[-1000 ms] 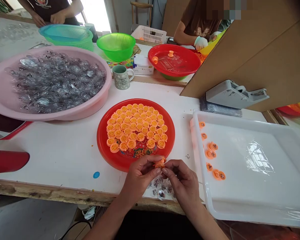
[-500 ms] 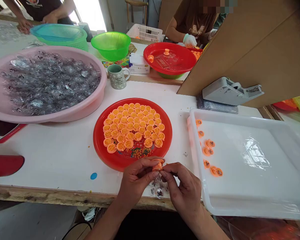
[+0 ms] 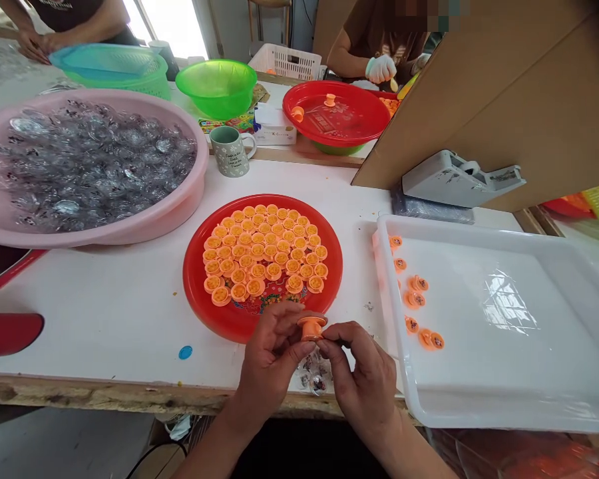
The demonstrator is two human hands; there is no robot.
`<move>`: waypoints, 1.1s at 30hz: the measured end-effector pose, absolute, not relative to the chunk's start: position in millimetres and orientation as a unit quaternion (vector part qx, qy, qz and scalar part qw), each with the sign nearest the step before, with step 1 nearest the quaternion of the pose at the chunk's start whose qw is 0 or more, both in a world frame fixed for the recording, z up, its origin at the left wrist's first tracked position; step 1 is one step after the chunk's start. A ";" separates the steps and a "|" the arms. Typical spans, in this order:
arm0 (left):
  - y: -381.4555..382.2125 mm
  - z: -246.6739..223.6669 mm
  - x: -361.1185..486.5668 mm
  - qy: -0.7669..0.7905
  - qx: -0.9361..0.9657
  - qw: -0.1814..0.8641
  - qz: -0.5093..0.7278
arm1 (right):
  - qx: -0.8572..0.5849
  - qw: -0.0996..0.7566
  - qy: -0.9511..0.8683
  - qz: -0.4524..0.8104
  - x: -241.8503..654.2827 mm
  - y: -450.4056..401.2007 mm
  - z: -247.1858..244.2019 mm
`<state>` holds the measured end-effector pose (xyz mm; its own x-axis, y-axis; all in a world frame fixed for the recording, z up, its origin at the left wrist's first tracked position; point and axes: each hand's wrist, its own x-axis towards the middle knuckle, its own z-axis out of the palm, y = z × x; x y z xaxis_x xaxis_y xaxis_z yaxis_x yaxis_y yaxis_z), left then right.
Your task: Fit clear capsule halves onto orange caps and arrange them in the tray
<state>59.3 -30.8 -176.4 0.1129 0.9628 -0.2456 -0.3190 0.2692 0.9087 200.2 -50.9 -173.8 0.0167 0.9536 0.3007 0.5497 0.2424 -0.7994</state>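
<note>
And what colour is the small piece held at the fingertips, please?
The small piece is orange; the head view shows it best.

By the red tray's (image 3: pixel 192 276) near rim, the orange cup (image 3: pixel 311 330) has turned side-on (its wall showing more); beyond the tray, a co-worker's gloved hand (image 3: pixel 381 68) has risen.

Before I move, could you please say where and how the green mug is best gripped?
Probably by its handle, with the right hand once free of the orange cup, coming from the front right: the mug stands upright, its handle points right, and the pink basin sits close on its left.
</note>
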 end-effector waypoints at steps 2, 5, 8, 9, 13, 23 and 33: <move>-31.0 -180.5 60.1 0.440 0.326 0.678 0.491 | -0.561 0.430 -0.666 0.239 199.3 -50.7 -176.3; -30.1 -184.3 60.3 0.424 0.299 0.699 0.493 | -0.560 0.444 -0.648 0.264 197.3 -49.8 -178.8; -29.0 -182.5 61.6 0.432 0.320 0.686 0.490 | -0.558 0.437 -0.645 0.286 196.1 -47.9 -179.2; -28.9 -180.9 62.2 0.438 0.333 0.673 0.493 | -0.554 0.434 -0.651 0.285 196.2 -47.2 -179.0; -29.6 -174.8 62.5 0.475 0.385 0.619 0.493 | -0.544 0.437 -0.662 0.272 198.0 -46.1 -178.8; -30.8 -170.6 59.9 0.475 0.459 0.577 0.480 | -0.537 0.491 -0.636 0.258 201.2 -45.9 -171.0; -35.4 -169.4 65.4 0.507 0.428 0.559 0.497 | -0.571 0.505 -0.541 0.355 193.3 -52.3 -182.7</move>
<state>65.4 -35.4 -169.4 -0.0084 0.9898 -0.1423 -0.1220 0.1402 0.9826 193.3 -52.3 -182.7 0.1622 0.9764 0.1427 0.2595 0.0974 -0.9608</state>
